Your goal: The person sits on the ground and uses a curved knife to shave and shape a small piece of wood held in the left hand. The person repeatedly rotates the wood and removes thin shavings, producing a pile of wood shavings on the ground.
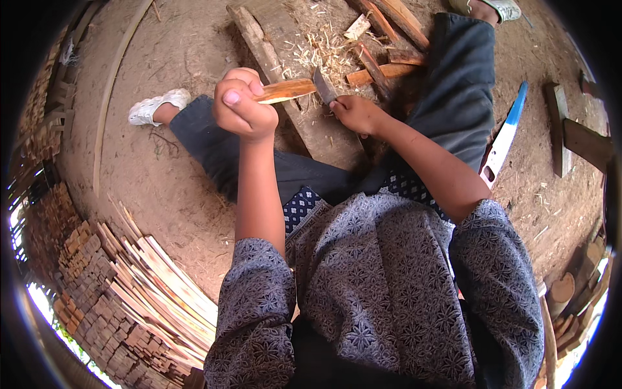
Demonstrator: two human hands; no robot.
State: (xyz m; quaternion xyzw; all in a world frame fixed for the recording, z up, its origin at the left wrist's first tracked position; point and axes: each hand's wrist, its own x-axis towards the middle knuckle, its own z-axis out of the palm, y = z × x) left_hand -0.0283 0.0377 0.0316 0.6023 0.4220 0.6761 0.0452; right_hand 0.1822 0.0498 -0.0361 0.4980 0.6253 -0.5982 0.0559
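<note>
We look down on a brown bare-earth floor [172, 223]. Along its lower left edge we see a large stack of short, square-cut brown wooden sticks [97, 305], with long pale wooden strips [162, 282] fanned beside it. A weathered grey-brown wooden plank [326, 139] runs from the floor's upper edge down between the person's legs. Near the floor's right edge lies a hand saw [500, 146] with a white, blue-tipped blade, and by the plank's upper right side we find reddish-brown wooden offcuts [409, 26].

The left hand [245, 110] is closed around one end of a slim orange-brown wooden stick [288, 89] with a pale underside, held above the plank. The right hand [355, 115] grips a short knife with a dark, curved metal blade [322, 85] at the stick's free end (we cannot tell whether they touch). Thin, curled pale shavings [324, 53] lie scattered beside the plank's upper right edge.
</note>
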